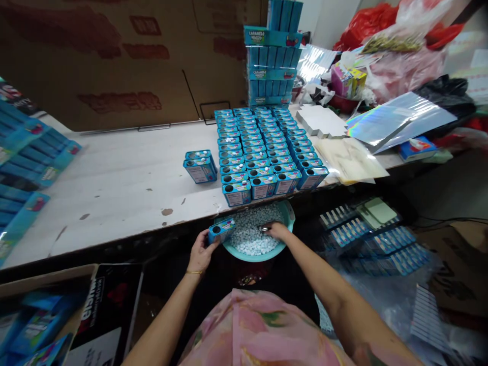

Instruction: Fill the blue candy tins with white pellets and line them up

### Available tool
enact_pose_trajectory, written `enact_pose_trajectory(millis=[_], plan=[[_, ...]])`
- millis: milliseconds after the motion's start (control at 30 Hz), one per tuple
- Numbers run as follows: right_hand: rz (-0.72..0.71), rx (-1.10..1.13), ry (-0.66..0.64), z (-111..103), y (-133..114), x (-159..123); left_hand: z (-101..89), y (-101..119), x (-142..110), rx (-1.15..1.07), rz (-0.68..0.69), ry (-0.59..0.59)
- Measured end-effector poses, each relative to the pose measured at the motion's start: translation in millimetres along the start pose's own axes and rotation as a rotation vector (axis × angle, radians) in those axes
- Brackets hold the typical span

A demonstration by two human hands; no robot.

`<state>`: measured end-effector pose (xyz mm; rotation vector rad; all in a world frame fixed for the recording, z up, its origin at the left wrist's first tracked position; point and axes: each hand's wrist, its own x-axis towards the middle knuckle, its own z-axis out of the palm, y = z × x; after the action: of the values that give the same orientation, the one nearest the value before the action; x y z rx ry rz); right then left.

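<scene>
My left hand (pixel 201 252) grips a blue candy tin (pixel 221 230) by its side, tilted beside the left rim of a turquoise basin (pixel 249 256). A dark round opening shows in the tin's top. Small pale blue and white candies (pixel 249 231) fill much of the basin. My right hand (pixel 276 230) reaches over the basin's right side with its fingers closed, down at the candies. Something small and shiny shows at its fingertips, too small to name. Above the basin, rows of similar blue tins (pixel 253 152) stand upright on the table, several with dark openings on top.
Two more tins (pixel 200 166) stand apart on the white table (pixel 125 178). Stacked display trays (pixel 272 66) rise behind the rows, with more trays (pixel 30 147) at left. A large cardboard sheet (pixel 114 66) leans at the back. Packed tins (pixel 381 239) lie low right; an open box (pixel 87 300) low left.
</scene>
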<state>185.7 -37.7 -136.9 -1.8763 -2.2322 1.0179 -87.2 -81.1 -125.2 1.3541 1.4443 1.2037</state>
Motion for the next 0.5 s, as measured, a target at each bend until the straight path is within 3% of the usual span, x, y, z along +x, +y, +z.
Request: enact_pose_trajectory(millis=[167, 300, 500], plan=[[-0.082, 0.18, 0.009, -39, 20, -30, 1.3, 4, 0, 0.048, 0.038, -0.01], [-0.227, 0.318, 0.03, -72, -3, -57, 15.3, 8, 1, 0.121, 0.093, -0.036], [-0.253, -0.235, 0.087, -105, -67, -81, 33.4, 11, 5, 0.201, 0.148, -0.061]])
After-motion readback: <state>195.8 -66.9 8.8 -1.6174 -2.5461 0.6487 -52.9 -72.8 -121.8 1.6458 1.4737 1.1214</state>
